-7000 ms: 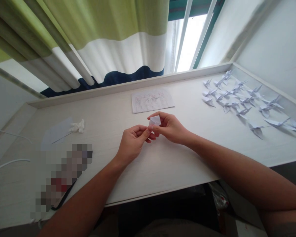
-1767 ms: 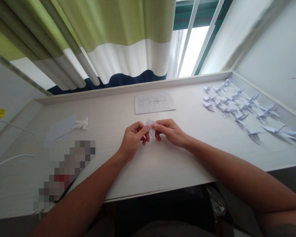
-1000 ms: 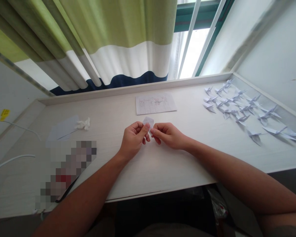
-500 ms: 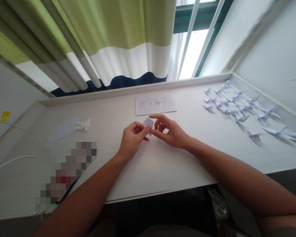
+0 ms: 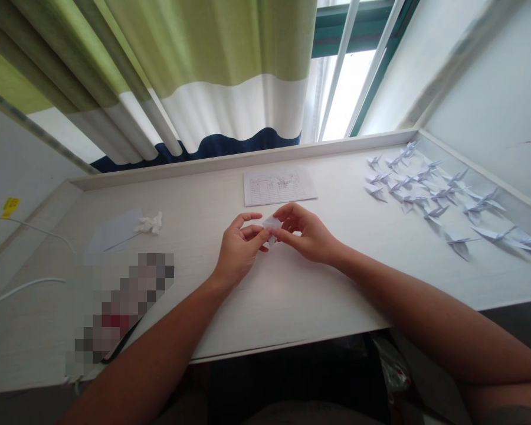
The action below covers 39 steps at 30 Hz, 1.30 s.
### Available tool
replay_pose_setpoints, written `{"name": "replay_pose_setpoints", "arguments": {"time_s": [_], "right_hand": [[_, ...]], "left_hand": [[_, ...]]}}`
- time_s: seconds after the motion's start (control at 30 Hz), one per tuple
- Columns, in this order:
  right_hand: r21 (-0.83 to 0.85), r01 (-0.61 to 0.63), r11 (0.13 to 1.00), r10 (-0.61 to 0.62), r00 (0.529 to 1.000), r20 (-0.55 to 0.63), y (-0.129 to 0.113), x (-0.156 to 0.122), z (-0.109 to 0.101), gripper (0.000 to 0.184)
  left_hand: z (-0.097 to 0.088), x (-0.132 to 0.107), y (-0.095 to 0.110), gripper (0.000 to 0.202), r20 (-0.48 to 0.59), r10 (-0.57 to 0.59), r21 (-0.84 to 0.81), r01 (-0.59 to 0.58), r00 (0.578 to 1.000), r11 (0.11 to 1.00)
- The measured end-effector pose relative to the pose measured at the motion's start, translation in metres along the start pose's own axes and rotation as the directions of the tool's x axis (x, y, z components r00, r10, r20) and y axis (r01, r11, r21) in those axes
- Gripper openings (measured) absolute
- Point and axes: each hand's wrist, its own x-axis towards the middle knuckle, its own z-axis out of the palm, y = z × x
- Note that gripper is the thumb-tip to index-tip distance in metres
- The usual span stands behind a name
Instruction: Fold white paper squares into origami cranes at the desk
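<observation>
A small folded white paper [image 5: 272, 222] is held above the desk at the middle of the view. My left hand [image 5: 243, 243] pinches its left side between thumb and fingers, with the index finger stretched away. My right hand [image 5: 304, 234] grips the right side, its thumb tip meeting the left thumb at the paper's front and its fingers curled behind. The fingers cover part of the folds. Several folded paper cranes [image 5: 445, 192] stand in a group on the right of the desk.
A printed sheet or booklet [image 5: 279, 186] lies just beyond my hands. On the left are flat paper sheets [image 5: 115, 229], a crumpled white tissue [image 5: 149, 223], a blurred-out long object [image 5: 128, 307] and white cables [image 5: 22, 286]. Raised edging bounds the white desk [image 5: 287, 313] at the back.
My right hand has closed onto the paper from the right. The left index finger has lifted off it, and the paper has turned slightly.
</observation>
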Motion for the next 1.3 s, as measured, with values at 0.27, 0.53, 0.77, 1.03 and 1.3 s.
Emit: {"name": "replay_pose_setpoints", "arguments": {"time_s": [0.27, 0.53, 0.77, 1.03, 1.3], "right_hand": [[0.008, -0.006, 1.000, 0.006, 1.000, -0.002, 0.003, 0.003, -0.002, 0.026], [-0.050, 0.025, 0.998, -0.022, 0.998, 0.063, -0.004, 0.001, -0.003, 0.017], [0.031, -0.054, 0.998, 0.055, 0.998, -0.026, 0.001, 0.001, 0.002, 0.032], [-0.040, -0.049, 0.998, 0.046, 0.997, -0.054, -0.006, -0.002, 0.008, 0.024], [-0.053, -0.037, 0.998, 0.033, 0.997, -0.067, -0.006, -0.002, 0.008, 0.019]], "left_hand": [[0.001, 0.000, 0.001, 0.040, -0.008, -0.003, 0.018, 0.003, 1.000, 1.000], [-0.001, 0.000, 0.004, 0.044, 0.016, -0.029, 0.021, 0.029, 0.999, 0.999], [0.000, 0.000, 0.006, 0.048, 0.052, -0.073, -0.011, 0.074, 0.996, 0.997], [0.003, 0.000, 0.006, 0.053, 0.032, -0.061, 0.012, 0.061, 0.998, 0.998], [0.002, -0.002, 0.004, 0.020, 0.058, 0.030, 0.103, -0.036, 0.998, 0.994]]}}
